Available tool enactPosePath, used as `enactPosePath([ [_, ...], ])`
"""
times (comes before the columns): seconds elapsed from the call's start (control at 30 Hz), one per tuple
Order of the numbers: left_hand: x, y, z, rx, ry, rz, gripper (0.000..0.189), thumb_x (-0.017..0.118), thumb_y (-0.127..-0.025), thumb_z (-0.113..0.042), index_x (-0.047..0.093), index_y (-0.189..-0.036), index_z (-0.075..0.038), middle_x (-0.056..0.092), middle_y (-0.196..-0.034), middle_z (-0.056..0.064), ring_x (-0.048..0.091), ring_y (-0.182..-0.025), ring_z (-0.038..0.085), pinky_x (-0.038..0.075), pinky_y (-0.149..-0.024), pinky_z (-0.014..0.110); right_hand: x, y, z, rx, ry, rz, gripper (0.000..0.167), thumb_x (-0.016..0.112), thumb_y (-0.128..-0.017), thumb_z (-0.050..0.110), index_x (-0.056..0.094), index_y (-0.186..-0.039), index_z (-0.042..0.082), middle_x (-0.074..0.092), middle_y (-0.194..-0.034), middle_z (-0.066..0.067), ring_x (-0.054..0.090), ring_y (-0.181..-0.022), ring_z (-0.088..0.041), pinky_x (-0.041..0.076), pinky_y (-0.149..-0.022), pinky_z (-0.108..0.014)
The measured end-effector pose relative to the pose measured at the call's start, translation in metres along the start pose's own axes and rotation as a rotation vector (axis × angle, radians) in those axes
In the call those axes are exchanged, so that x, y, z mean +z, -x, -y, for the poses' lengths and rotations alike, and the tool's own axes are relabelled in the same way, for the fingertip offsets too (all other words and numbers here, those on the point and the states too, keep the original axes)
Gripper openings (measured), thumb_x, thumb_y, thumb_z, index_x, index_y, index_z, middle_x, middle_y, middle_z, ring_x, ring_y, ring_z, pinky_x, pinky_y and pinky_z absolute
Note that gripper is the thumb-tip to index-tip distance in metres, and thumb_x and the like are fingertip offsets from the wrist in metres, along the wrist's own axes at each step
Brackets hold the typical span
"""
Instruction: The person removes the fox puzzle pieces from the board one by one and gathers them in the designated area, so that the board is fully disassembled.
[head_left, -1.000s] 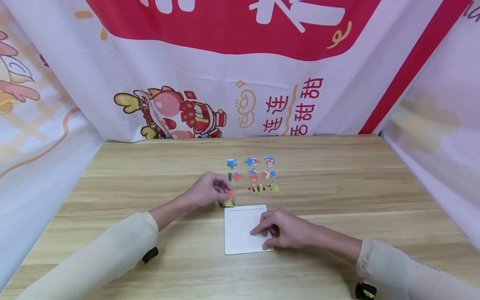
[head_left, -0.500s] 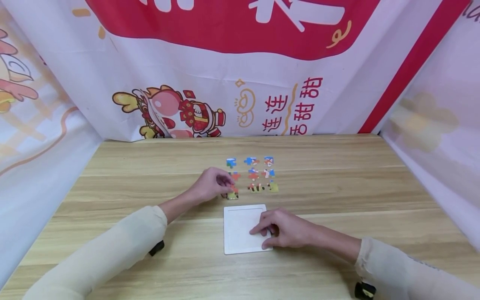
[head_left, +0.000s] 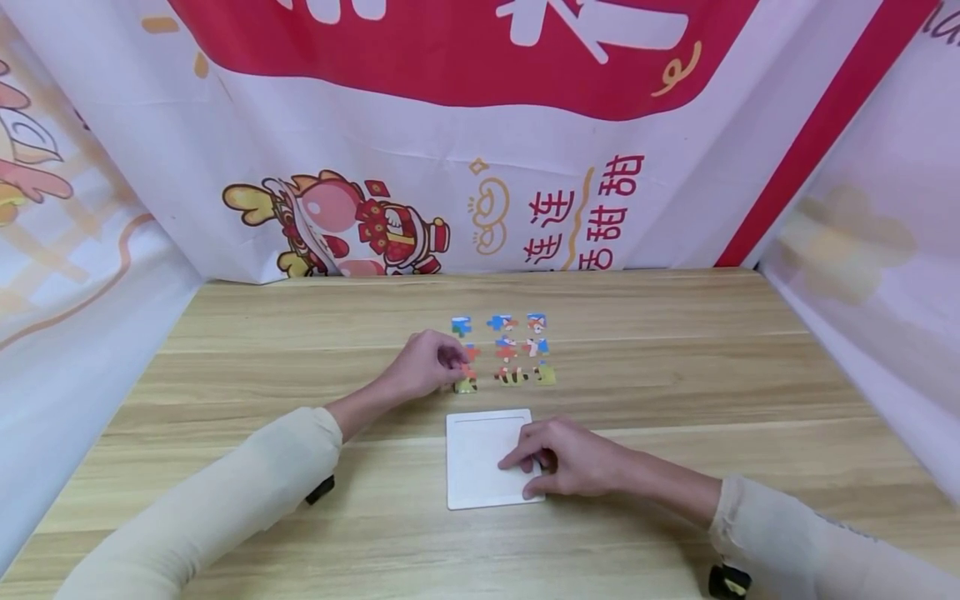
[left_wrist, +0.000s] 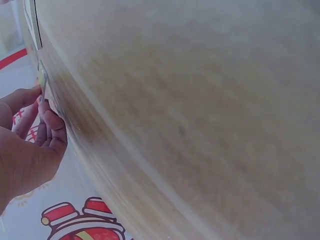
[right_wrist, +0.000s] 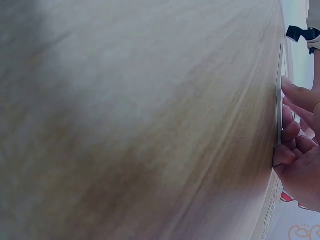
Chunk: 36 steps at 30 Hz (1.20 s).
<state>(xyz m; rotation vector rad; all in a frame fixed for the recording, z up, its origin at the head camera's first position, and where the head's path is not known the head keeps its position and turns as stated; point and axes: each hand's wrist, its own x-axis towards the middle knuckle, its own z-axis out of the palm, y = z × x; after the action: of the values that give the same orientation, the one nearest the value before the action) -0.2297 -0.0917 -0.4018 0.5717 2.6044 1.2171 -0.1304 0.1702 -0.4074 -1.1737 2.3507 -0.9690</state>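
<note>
My left hand [head_left: 426, 365] pinches a jigsaw puzzle piece [head_left: 466, 386] by its upper part, low over the wooden table. The piece is orange above and yellow-green below, and stands at the lower left of a loose grid of puzzle pieces. In the left wrist view the thumb and fingertips meet on the thin piece [left_wrist: 43, 80]. My right hand [head_left: 573, 458] rests on the right side of a white puzzle tray [head_left: 480, 462], index finger across its face and thumb by its lower right corner. In the right wrist view, the fingers lie along the tray's edge [right_wrist: 279, 100].
Several puzzle pieces lie spaced apart in rows, among them a blue corner piece [head_left: 461, 323], a striped piece [head_left: 512, 377] and a yellow-green piece [head_left: 545, 375]. A printed white and red cloth [head_left: 420, 125] hangs behind the wooden table [head_left: 300, 333].
My left hand has moved the puzzle piece away from me, from just above the tray's upper left corner to the grid's bottom row. The right hand and tray have stayed in place.
</note>
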Motion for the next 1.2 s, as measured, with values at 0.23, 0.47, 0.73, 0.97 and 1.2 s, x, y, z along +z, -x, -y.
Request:
enactPosePath([
  [0.23, 0.001, -0.0011, -0.0019, -0.027, -0.003, 0.005, 0.009, 0.078, -0.089, 0.0, 0.077, -0.098, -0.003, 0.069, -0.087, 0.005, 0.059, -0.075, 0.017, 0.051, -0.064, 0.026, 0.0003, 0.0, -0.0015, -0.016, -0.008, -0.007, 0.031, 0.086, -0.085, 0.01, 0.08, -0.115, 0.008, 0.06, -0.083, 0.006, 0.046, -0.069, 0.001, 0.044, -0.06, -0.017],
  [0.47, 0.0014, -0.0018, -0.0022, -0.016, -0.01, 0.002, 0.009, 0.078, -0.088, 0.001, 0.077, -0.097, 0.0, 0.07, -0.086, 0.006, 0.06, -0.073, 0.016, 0.05, -0.062, 0.024, 0.0005, 0.0002, -0.0018, -0.013, -0.002, -0.007, 0.03, 0.086, -0.086, 0.011, 0.08, -0.115, 0.009, 0.06, -0.083, 0.007, 0.046, -0.069, 0.001, 0.044, -0.06, -0.017],
  [0.73, 0.0025, -0.0021, -0.0019, -0.019, -0.003, 0.011, 0.008, 0.078, -0.089, 0.0, 0.076, -0.097, 0.0, 0.07, -0.085, 0.006, 0.061, -0.072, 0.016, 0.053, -0.063, 0.026, 0.0008, 0.0002, -0.0013, -0.002, -0.005, -0.005, 0.03, 0.086, -0.086, 0.012, 0.08, -0.115, 0.009, 0.06, -0.083, 0.007, 0.046, -0.069, 0.001, 0.044, -0.061, -0.017],
  [0.97, 0.0035, -0.0026, -0.0006, -0.009, -0.027, 0.006, 0.007, 0.077, -0.089, 0.001, 0.076, -0.096, -0.001, 0.069, -0.084, 0.005, 0.06, -0.072, 0.016, 0.051, -0.064, 0.025, 0.0018, 0.0004, -0.0015, -0.003, -0.011, -0.005, 0.03, 0.086, -0.085, 0.011, 0.08, -0.115, 0.008, 0.06, -0.083, 0.006, 0.046, -0.069, 0.001, 0.044, -0.061, -0.017],
  [1.2, 0.0033, -0.0031, -0.0009, 0.021, -0.054, 0.004, 0.007, 0.078, -0.089, 0.002, 0.076, -0.095, -0.002, 0.068, -0.083, 0.004, 0.061, -0.075, 0.016, 0.053, -0.068, 0.026, 0.0014, 0.0003, -0.0018, -0.009, -0.008, -0.012, 0.03, 0.086, -0.085, 0.01, 0.08, -0.115, 0.008, 0.06, -0.083, 0.006, 0.047, -0.07, 0.001, 0.044, -0.061, -0.017],
])
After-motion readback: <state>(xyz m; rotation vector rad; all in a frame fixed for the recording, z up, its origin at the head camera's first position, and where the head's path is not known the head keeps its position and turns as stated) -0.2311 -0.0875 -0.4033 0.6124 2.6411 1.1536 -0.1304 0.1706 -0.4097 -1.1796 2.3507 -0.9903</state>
